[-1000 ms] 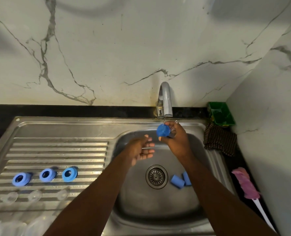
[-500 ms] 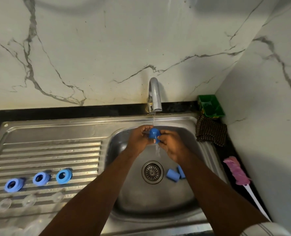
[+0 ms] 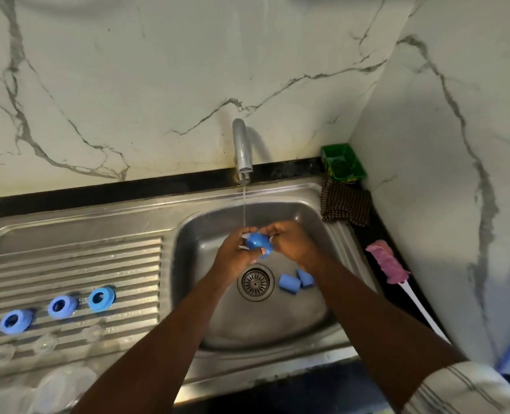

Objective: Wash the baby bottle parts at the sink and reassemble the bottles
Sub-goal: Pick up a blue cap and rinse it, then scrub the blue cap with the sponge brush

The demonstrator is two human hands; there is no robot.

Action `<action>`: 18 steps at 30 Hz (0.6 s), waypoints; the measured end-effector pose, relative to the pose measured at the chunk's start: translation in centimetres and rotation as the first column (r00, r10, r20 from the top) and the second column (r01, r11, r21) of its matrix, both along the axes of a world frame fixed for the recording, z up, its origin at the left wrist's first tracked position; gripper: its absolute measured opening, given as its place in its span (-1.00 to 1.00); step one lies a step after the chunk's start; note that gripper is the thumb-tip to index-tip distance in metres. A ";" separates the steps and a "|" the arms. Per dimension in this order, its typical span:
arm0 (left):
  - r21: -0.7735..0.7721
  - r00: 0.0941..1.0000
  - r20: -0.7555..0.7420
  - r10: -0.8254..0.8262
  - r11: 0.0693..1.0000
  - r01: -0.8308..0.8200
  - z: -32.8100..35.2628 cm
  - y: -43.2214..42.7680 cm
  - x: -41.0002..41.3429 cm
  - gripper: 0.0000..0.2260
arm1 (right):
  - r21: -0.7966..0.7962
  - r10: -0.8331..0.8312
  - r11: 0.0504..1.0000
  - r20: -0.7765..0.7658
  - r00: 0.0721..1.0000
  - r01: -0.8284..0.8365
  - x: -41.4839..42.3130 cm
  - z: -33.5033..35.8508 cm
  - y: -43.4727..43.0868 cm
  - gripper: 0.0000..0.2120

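A veined marble wall (image 3: 158, 70) is shown behind and to the right of a stainless-steel sink (image 3: 98, 210), whose ribbed drainboard (image 3: 68, 258) lies left of the basin (image 3: 277, 327). Both forearms are extended over the basin, and a striped sleeve (image 3: 463, 389) is seen at the lower right. On the dark counter right of the basin, a brown checked cloth (image 3: 345, 206) is laid beside a pink-headed brush (image 3: 388, 262) with a white handle; a green tray (image 3: 343, 162) stands in the corner behind the cloth. The tap (image 3: 241, 150) is mounted at the back rim, and a thin stream of water (image 3: 244, 204) falls from it. The left hand (image 3: 232, 256) and right hand (image 3: 294, 242) are brought together under the stream, and both are clasped on one blue cap (image 3: 258, 242), held above the drain (image 3: 255, 281). Three blue rings (image 3: 61, 306) are set in a row on the drainboard, with faint clear domed pieces (image 3: 46, 343) in front of them. Two loose caps (image 3: 289, 283) lie on their sides, touching, just right of the drain.
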State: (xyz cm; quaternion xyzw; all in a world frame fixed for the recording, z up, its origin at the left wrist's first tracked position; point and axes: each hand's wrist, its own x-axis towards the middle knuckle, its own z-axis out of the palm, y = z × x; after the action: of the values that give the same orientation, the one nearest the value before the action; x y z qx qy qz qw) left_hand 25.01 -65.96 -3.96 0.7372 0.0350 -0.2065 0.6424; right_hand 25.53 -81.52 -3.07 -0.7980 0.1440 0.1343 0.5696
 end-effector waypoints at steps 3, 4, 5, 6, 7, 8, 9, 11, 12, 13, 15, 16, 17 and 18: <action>-0.087 0.993 -0.076 0.087 0.992 -0.093 0.1 -0.6 -1.0 -0.67 | 0.028 -0.168 0.986 0.149 0.974 0.166 -1.2 0.4 -0.8 -0.74; -0.139 0.988 -0.119 0.102 0.983 -0.118 0.1 -1.0 -1.2 -0.67 | 0.035 -0.194 0.981 0.176 0.965 0.191 -1.7 0.6 -1.1 -0.76; -0.171 0.984 -0.155 0.086 0.979 -0.113 0.1 -1.8 -2.2 -0.68 | 0.020 -0.201 0.979 0.198 0.959 0.202 -3.1 0.3 -1.9 -0.77; -0.185 0.980 -0.177 0.085 0.976 -0.118 0.2 -2.1 -2.6 -0.70 | -0.046 -0.165 0.983 0.201 0.966 0.178 -3.8 0.0 -2.2 -0.77; -0.191 0.980 -0.187 0.072 0.976 -0.108 0.2 -2.5 -3.1 -0.73 | -0.098 -0.141 0.982 0.200 0.970 0.163 -4.6 -0.6 -2.9 -0.77; -0.198 0.979 -0.195 0.057 0.976 -0.096 0.2 -2.9 -3.5 -0.76 | -0.152 -0.147 0.972 0.195 0.970 0.178 -5.6 -0.8 -3.6 -0.76; -0.201 0.978 -0.202 0.045 0.976 -0.086 0.2 -3.1 -3.8 -0.76 | -0.199 -0.165 0.958 0.201 0.966 0.205 -6.3 -1.2 -4.4 -0.76; -0.221 0.976 -0.216 0.007 0.974 -0.056 0.1 -3.8 -4.3 -0.68 | -0.271 -0.231 0.917 0.233 0.945 0.292 -7.8 -0.7 -6.5 -0.77; -0.227 0.974 -0.228 -0.013 0.973 -0.041 0.0 -3.9 -4.4 -0.62 | -0.290 -0.258 0.900 0.249 0.934 0.326 -8.4 0.0 -7.2 -0.77; -0.228 0.971 -0.237 -0.043 0.973 -0.012 0.0 -4.3 -4.7 -0.57 | -0.310 -0.273 0.883 0.270 0.923 0.352 -9.4 0.1 -8.5 -0.77; -0.244 0.967 -0.237 -0.093 0.969 0.034 0.1 -4.8 -5.2 -0.54 | -0.464 -0.271 0.795 0.304 0.913 0.390 -11.8 1.0 -10.6 -0.78; -0.243 0.967 -0.226 -0.121 0.968 0.065 0.3 -5.1 -5.5 -0.56 | -0.547 -0.282 0.728 0.309 0.908 0.413 -13.1 1.5 -11.7 -0.78; -0.229 0.966 -0.211 -0.149 0.968 0.099 0.5 -5.2 -5.7 -0.60 | -0.614 -0.292 0.669 0.301 0.908 0.419 -14.3 1.5 -12.9 -0.77; -0.213 0.964 -0.200 -0.174 0.968 0.131 0.8 -5.4 -5.9 -0.64 | -0.673 -0.315 0.620 0.257 0.914 0.403 -15.6 1.8 -13.9 -0.76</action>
State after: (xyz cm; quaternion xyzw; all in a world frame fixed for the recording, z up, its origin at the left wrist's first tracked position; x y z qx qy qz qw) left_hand 19.10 -71.40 -3.13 0.6431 0.0271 -0.3373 0.6870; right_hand 9.96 -95.42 -1.31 -0.9163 0.3084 -0.0945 0.2373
